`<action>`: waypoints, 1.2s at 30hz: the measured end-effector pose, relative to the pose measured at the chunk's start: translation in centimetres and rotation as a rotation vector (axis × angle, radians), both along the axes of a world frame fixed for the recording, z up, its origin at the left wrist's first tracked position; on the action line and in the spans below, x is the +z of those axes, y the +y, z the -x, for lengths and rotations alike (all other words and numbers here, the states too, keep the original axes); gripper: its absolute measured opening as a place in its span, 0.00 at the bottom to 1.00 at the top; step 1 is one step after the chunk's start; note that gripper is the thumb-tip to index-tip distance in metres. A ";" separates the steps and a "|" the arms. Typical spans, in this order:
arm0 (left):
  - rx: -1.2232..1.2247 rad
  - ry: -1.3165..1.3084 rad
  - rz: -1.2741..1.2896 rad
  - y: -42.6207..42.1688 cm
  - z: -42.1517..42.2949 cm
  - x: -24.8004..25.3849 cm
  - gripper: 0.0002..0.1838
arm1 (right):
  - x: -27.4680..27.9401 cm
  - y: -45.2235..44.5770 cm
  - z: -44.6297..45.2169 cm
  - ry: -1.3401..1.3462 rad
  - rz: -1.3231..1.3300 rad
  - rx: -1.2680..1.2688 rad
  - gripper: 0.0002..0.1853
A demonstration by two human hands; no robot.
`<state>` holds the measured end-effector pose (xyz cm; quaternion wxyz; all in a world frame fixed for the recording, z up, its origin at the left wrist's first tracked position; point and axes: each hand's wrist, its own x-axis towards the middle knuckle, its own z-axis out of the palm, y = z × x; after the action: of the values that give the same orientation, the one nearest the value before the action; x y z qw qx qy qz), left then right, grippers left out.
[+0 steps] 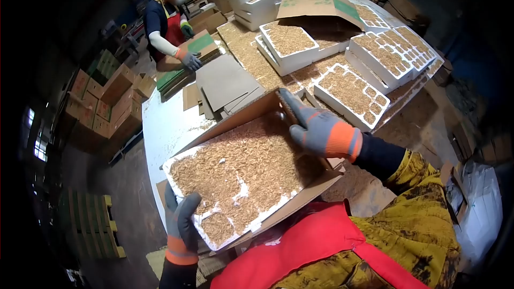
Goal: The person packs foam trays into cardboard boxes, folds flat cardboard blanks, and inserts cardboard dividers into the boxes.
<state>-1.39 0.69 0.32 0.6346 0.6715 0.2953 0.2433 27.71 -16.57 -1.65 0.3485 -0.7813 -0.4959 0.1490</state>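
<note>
A white foam tray (pixel 243 174) filled with brown husk-like flakes lies tilted, partly inside an open cardboard box (pixel 235 118). My left hand (pixel 182 222), in a grey and orange glove, grips the tray's near left end, which sticks out of the box. At the box's far right corner, my right hand (pixel 324 128), gloved the same way, holds the cardboard wall, its fingers bent over the top edge. The tray's right end sits in shadow inside the box.
Husk-filled foam trays (pixel 350 93) and stacked ones (pixel 289 45) stand beyond on the white table (pixel 155 144). Grey cardboard sheets (pixel 227 83) lie ahead. A co-worker (pixel 171 27) in a red apron touches flat cartons (pixel 198 48) at the back left. A pallet (pixel 91 219) lies at left.
</note>
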 end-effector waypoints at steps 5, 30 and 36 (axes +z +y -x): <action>-0.041 -0.012 -0.073 0.6 1.1 1.0 0.28 | 5.4 1.2 0.0 -0.120 0.297 0.012 0.38; -0.076 -0.346 0.498 3.2 4.8 -1.5 0.27 | 3.3 2.5 -2.4 -0.017 0.165 -0.011 0.25; -0.080 -0.375 0.491 3.6 4.7 -2.2 0.27 | 6.4 4.4 2.3 -0.338 0.311 0.050 0.38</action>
<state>-6.05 4.29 -1.90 0.8303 0.4528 0.1961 0.2591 25.46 -12.15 4.76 0.1322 -0.8270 -0.5374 0.0994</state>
